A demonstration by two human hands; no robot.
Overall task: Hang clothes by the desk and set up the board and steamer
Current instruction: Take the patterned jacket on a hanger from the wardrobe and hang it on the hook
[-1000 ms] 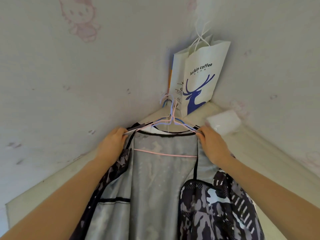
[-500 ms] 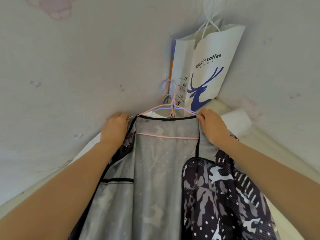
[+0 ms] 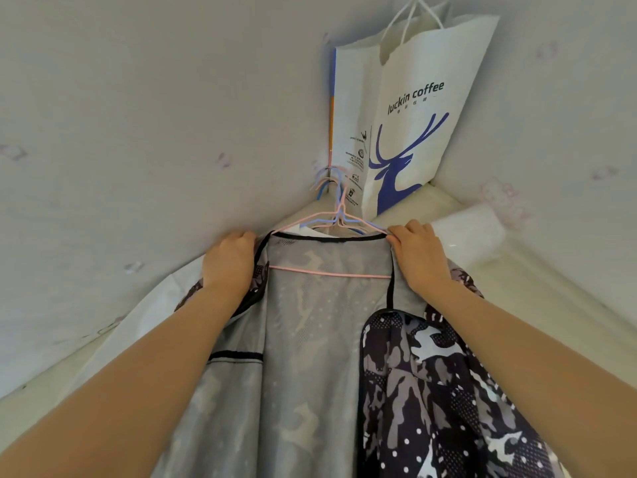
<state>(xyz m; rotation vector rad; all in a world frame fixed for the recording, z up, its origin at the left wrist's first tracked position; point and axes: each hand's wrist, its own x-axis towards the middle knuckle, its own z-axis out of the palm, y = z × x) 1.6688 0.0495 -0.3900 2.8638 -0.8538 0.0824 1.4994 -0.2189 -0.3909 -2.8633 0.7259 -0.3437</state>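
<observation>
A camouflage jacket [image 3: 310, 339] in grey, black and white hangs open on a pink wire hanger [image 3: 327, 274], its grey lining facing me. The hanger's hook sits among other pink and blue hangers [image 3: 331, 188] on a wall hook in the corner. My left hand [image 3: 229, 262] grips the jacket's left shoulder at the black collar trim. My right hand [image 3: 418, 251] grips the right shoulder at the hanger's end. The patterned right front panel [image 3: 431, 391] falls below my right forearm.
A white paper bag [image 3: 406, 108] with a blue deer print and "luckin coffee" hangs in the corner just above the hangers. A white packet [image 3: 472, 232] lies on the cream ledge [image 3: 551, 305] at right. Pale wallpapered walls [image 3: 138, 132] close in on both sides.
The view has tilted down and drawn closer, so the bag and hangers sit higher. Both hands have stayed on the jacket's shoulders, pulling them outward on the hanger.
</observation>
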